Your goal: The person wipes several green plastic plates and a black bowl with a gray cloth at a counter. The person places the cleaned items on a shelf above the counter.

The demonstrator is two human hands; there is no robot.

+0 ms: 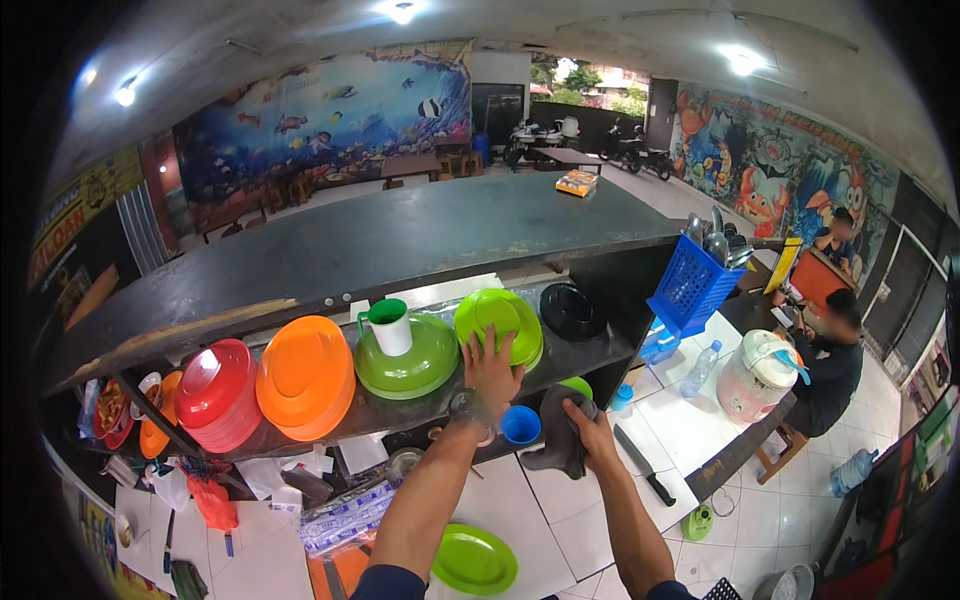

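Note:
My left hand [491, 367] reaches to the shelf and rests with spread fingers on a stack of light green plates [499, 322]. In my right hand [592, 431] is a dark grey cloth [562, 431], bunched together with what looks like a green plate, mostly hidden behind it. A blue cup [520, 424] stands between my forearms. On the white tiled counter below lies a green oval plate [475, 559]. Left of my left hand, a white and green mug [391, 328] stands on upturned green plates [409, 356]; orange plates [305, 375] and red plates [219, 394] are stacked farther left.
A kitchen knife [643, 465] lies right of my right hand. Beyond it are a plastic bottle [701, 369], a rice container [756, 379] and a blue basket of spoons [696, 285]. A dark ledge [420, 229] runs above the shelf. Two people sit at the right.

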